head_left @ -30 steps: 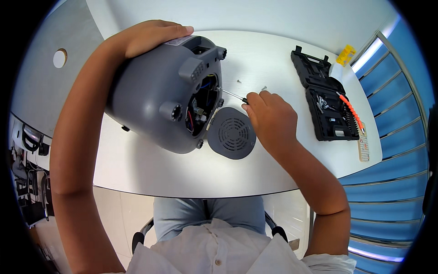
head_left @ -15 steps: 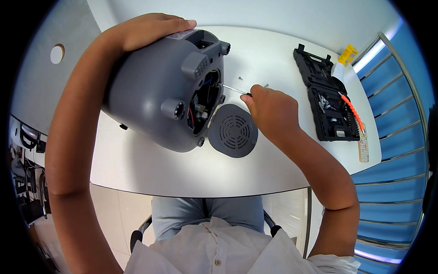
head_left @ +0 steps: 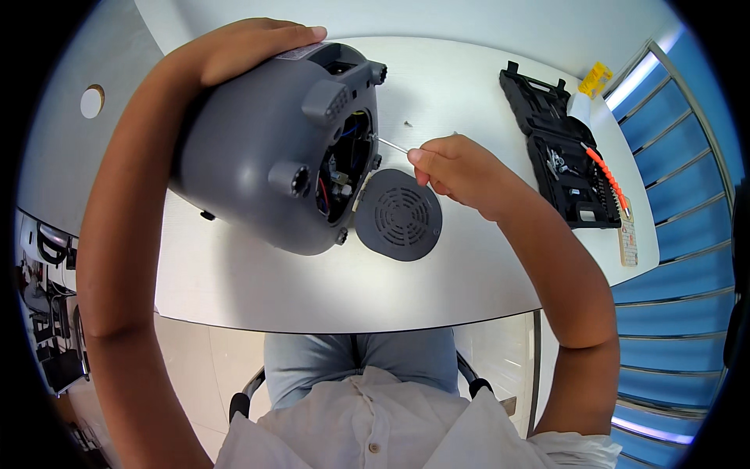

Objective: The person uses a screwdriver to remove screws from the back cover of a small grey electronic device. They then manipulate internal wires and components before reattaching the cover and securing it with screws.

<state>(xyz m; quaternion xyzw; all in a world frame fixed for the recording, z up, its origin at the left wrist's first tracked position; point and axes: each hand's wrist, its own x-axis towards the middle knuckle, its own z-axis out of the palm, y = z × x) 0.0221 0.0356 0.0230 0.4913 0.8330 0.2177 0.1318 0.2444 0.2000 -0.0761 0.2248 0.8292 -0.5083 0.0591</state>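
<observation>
A rounded grey appliance lies on its side, its underside with stubby feet turned to the right. Wires and metal parts show inside its open base. My left hand rests flat over its top, fingers stretched along the casing. My right hand is closed around a screwdriver, its handle mostly hidden. The thin metal shaft points left, and its tip meets the right rim of the opening. Just below, a dark grey vented cover lies on the table beside the appliance.
A black tool case lies unfolded at the right, with bits and an orange flexible shaft. Small screw-like pieces lie beyond my right hand. A yellow item stands at the back right, near the metal railing.
My right hand has shifted its grip on the screwdriver, its fingers now more visible below the thumb. The tip stays at the rim. The view has shifted slightly.
</observation>
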